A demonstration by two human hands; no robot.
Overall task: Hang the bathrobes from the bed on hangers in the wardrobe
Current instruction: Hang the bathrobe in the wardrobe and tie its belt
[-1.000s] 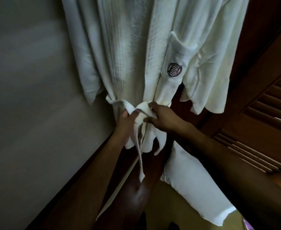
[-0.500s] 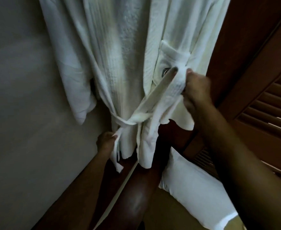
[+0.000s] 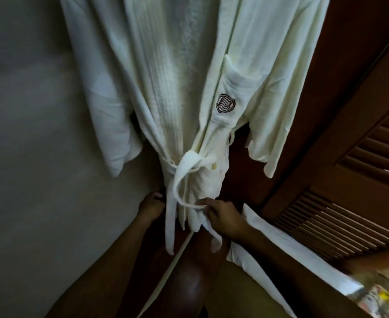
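The white bathrobe (image 3: 172, 88) is hanging beside the louvred wardrobe door (image 3: 349, 203), its belt (image 3: 177, 187) tied in a knot (image 3: 192, 160). Below the knot, the right hand (image 3: 223, 220) is reaching up, its fingers pinching a belt strand. Below and left of the knot, the left hand (image 3: 151, 205) is curling against the belt's hanging end; whether it is gripping cannot be told.

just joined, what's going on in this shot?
A person is tying the belt on a white bathrobe that hangs from above the frame, beside a louvred wooden door. The belt is wrapped round the waist with a loose knot. The right hand pinches a belt strand below the knot. The left hand sits against the other hanging tail, but its grip is unclear. A white pillow lies lower right.
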